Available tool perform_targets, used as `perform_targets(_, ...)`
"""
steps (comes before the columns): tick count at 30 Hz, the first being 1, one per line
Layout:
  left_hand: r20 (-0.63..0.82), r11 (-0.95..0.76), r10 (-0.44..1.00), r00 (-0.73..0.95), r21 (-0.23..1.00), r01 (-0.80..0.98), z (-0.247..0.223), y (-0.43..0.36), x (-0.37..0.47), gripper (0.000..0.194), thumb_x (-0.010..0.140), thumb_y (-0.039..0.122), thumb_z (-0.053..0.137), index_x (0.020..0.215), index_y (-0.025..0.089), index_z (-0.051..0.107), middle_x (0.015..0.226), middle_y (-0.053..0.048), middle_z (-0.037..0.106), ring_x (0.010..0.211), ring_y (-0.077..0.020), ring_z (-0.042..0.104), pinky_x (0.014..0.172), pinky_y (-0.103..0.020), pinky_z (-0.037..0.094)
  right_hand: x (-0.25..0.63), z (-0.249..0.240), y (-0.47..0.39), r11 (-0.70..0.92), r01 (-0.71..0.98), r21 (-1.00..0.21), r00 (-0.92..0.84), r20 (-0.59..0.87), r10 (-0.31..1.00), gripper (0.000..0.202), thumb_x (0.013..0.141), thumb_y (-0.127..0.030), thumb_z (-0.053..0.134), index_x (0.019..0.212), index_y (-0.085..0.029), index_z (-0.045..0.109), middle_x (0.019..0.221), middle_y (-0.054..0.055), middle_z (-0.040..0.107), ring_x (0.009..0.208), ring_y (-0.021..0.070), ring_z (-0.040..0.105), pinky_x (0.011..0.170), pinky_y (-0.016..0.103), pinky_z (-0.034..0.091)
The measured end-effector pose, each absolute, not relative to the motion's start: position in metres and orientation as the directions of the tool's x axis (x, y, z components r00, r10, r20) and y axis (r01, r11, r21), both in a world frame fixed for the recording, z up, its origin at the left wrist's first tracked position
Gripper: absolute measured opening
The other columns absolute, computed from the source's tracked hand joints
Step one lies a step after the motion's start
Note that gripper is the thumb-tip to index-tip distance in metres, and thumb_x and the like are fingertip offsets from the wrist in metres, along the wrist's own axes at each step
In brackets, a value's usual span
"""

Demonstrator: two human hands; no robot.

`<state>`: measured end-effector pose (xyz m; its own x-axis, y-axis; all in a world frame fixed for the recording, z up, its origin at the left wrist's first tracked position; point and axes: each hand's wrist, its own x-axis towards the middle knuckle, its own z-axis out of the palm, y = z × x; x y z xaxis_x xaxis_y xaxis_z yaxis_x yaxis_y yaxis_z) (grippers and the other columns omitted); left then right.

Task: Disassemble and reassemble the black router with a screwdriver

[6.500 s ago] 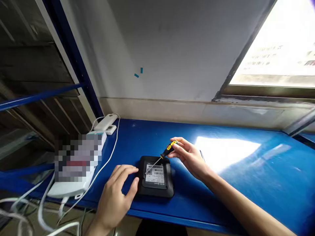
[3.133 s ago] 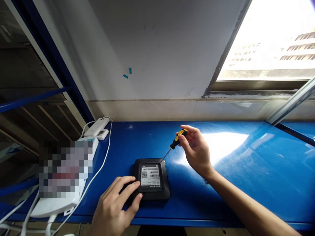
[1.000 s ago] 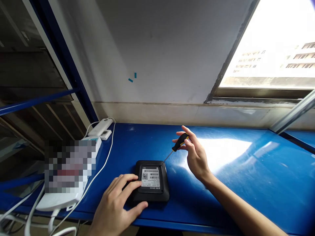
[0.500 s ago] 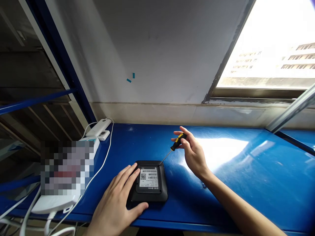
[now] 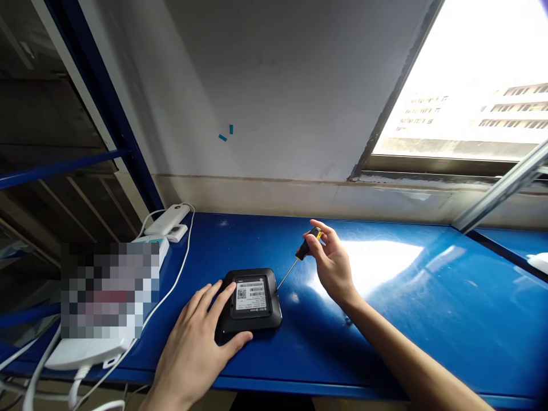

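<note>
A black square device (image 5: pixel 274 311) with a white barcode label (image 5: pixel 251 295) lies on the blue table (image 5: pixel 308 365). Spread over its left side, my left hand (image 5: pixel 199 334) rests with fingertips on the top face and the thumb near the front edge. My right hand (image 5: pixel 331 265) grips the black and yellow handle of a screwdriver (image 5: pixel 309 244), tilted down to the left. The screwdriver's tip meets the device at its right edge, near the back right corner; exact contact is too small to tell.
At the left are a white power strip (image 5: pixel 85 353), a white adapter (image 5: pixel 168 220) and white cables (image 5: pixel 182 268). A wall (image 5: pixel 274 194) borders the table's back. A metal post (image 5: pixel 499 188) stands at the right, below a window. A small dark item (image 5: pixel 347 321) lies near my right forearm.
The device has shifted slightly left and back with my left hand. The screwdriver tip has gone from the top face's back right corner to the right edge. My right fingers have closed more around the handle.
</note>
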<state>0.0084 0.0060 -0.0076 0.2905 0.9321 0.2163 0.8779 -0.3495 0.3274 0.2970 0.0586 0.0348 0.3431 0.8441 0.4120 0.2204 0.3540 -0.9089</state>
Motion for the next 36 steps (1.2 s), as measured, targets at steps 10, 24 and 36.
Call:
perform_targets(10,0.222,-0.332,0.937,0.270,0.324,0.886,-0.011,0.006,0.008,0.074,0.087,0.069,0.060,0.152,0.038,0.044,0.155,-0.004,0.053,0.142,-0.0356,0.049,0.107,-0.057,0.052,0.281,0.032,0.044,0.375,0.244,-0.894,0.179,0.422,0.889,0.046,0.093,-0.054,0.065,0.130,-0.026,0.059,0.094,0.004,0.072,0.069,0.0181,0.073,0.065,0.034,0.065)
perform_targets(24,0.271,-0.350,0.924,0.271,0.308,0.885,-0.016,0.008,0.003,0.072,0.085,0.072,0.061,0.148,0.039,0.050,0.151,-0.004,0.057,0.140,-0.0359,0.050,0.105,-0.059,0.052,0.273,0.042,0.028,0.441,0.282,-0.852,0.161,0.495,0.854,0.028,0.099,-0.045,0.058,0.120,-0.027,0.061,0.082,0.000,0.063,0.072,0.0167,0.069,0.068,0.034,0.064)
perform_targets(36,0.248,-0.342,0.931,0.269,0.328,0.881,-0.015,0.007,0.004,0.071,0.086,0.070,0.060,0.149,0.039,0.049,0.152,-0.005,0.055,0.142,-0.0358,0.048,0.107,-0.060,0.050,0.274,0.042,0.033,0.436,0.263,-0.861,0.162,0.485,0.859,0.037,0.099,-0.045,0.058,0.131,-0.028,0.059,0.103,0.005,0.066,0.082,0.0189,0.072,0.070,0.036,0.065)
